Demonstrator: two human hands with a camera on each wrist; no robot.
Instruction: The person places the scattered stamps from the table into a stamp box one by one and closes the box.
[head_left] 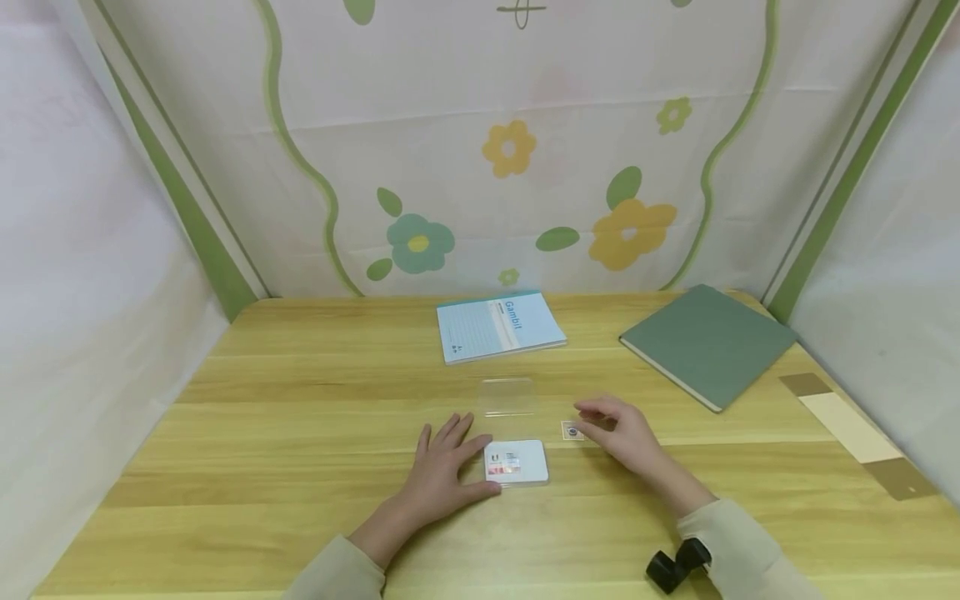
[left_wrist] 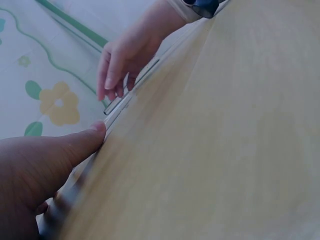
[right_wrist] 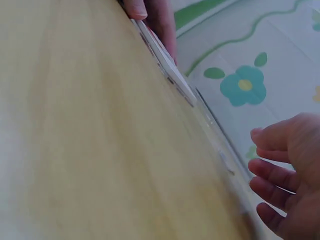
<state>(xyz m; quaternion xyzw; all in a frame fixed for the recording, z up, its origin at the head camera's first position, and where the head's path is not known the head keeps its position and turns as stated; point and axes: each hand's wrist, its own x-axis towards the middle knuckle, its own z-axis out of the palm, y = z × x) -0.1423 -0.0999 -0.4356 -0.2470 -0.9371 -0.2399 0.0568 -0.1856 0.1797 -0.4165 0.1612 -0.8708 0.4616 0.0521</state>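
Observation:
A white stack of cards [head_left: 531, 462] with a small printed picture on its left half lies in a shallow clear plastic case. My left hand [head_left: 442, 477] holds the case at its left end, thumb on the near edge and index finger at the far corner. The other fingers of that hand spread on the table. Just beyond lies a clear plastic lid [head_left: 507, 397]. To the right, a small square stamp-like piece [head_left: 572, 431] lies flat on the table. My right hand [head_left: 618, 432] hovers beside it, fingers loosely bent, with nothing between them in the right wrist view.
A light blue notebook [head_left: 501, 327] lies at the back middle of the wooden table [head_left: 300, 392]. A green hardcover book [head_left: 708, 346] sits at the back right, near brown and cream strips [head_left: 851, 427] along the edge. White flowered cloth encloses the table.

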